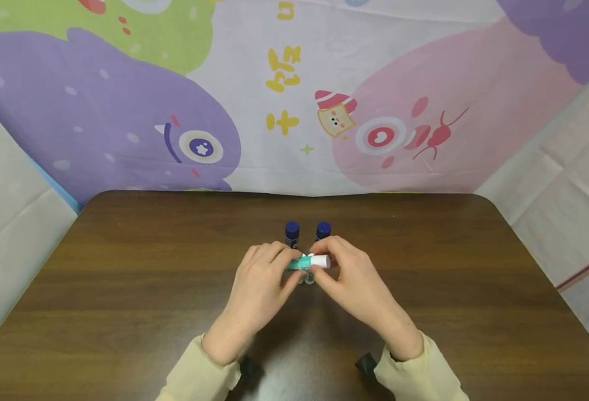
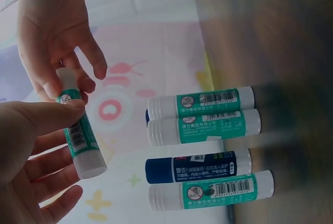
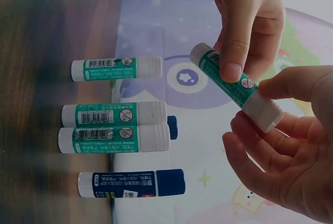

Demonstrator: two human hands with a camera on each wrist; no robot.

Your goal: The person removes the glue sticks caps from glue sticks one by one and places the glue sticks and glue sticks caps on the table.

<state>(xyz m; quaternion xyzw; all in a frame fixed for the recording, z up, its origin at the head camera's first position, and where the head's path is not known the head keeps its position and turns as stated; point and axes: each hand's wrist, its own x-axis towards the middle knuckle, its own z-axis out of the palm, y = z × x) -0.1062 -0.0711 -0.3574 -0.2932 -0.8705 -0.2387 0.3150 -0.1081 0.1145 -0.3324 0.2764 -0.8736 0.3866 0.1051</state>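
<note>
A green-and-white glue stick (image 1: 301, 262) lies roughly level between both hands, over several upright glue sticks. My left hand (image 1: 259, 281) pinches its green body between thumb and fingers; in the left wrist view the stick's white base (image 2: 90, 165) shows beyond the thumb. At the other end, my right hand (image 1: 356, 278) holds the white cap (image 3: 264, 110) with thumb and fingertips. Below the hands stand three green glue sticks, one (image 3: 112, 69) apart and two (image 2: 218, 127) side by side. Two blue glue sticks (image 3: 125, 184) stand among them, partly hidden in the head view.
The brown wooden table (image 1: 149, 289) reaches back to a printed cloth (image 1: 284, 161) with cartoon figures. White cloth panels (image 1: 565, 167) flank the table on both sides. Dark straps (image 1: 366, 365) show at the sleeves.
</note>
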